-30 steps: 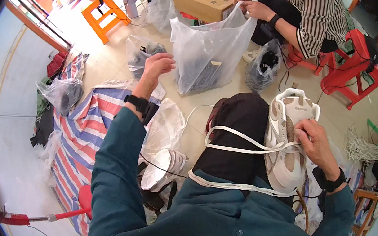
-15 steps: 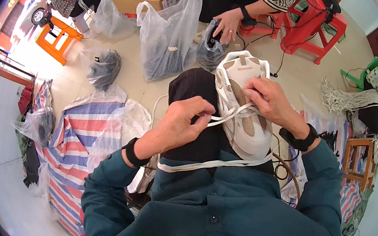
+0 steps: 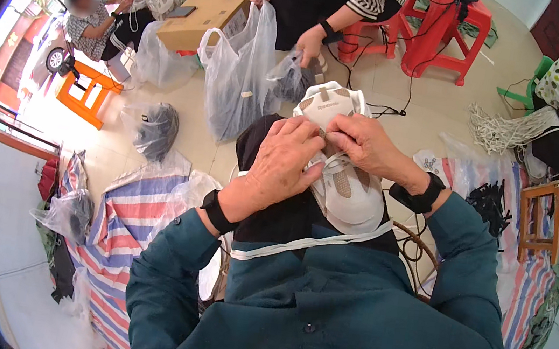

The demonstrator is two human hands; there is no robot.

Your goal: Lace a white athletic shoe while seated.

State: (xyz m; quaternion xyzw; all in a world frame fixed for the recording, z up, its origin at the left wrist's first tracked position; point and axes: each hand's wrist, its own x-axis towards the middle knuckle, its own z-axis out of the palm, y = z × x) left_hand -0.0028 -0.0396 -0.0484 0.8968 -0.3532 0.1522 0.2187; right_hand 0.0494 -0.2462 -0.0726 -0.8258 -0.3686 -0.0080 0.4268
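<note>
A white and beige sneaker (image 3: 352,209) lies on my lap, its tongue pointing away from me and its toe toward my belly. My left hand (image 3: 282,157) curls over the left side of the lacing, fingers closed on a white shoelace (image 3: 334,166). Close against it, my right hand (image 3: 368,147) pinches at the same lacing from the right. The fingertips of both hands hide the eyelets they work at. A bundle of flat white laces (image 3: 309,241) stretches across my thighs below the shoe.
Ahead stand a clear plastic bag (image 3: 237,91), a cardboard box (image 3: 205,18) and red stools (image 3: 446,37). Bagged dark items (image 3: 151,131) and a striped sheet (image 3: 124,225) are at left. A wooden stool (image 3: 545,223) and loose white laces (image 3: 503,137) lie right. Several co-workers sit around.
My left hand has moved up and right onto the lacing, beside my right hand. The lace stretched between them is now mostly covered. Ahead, a co-worker's hand has shifted left with a bagged item.
</note>
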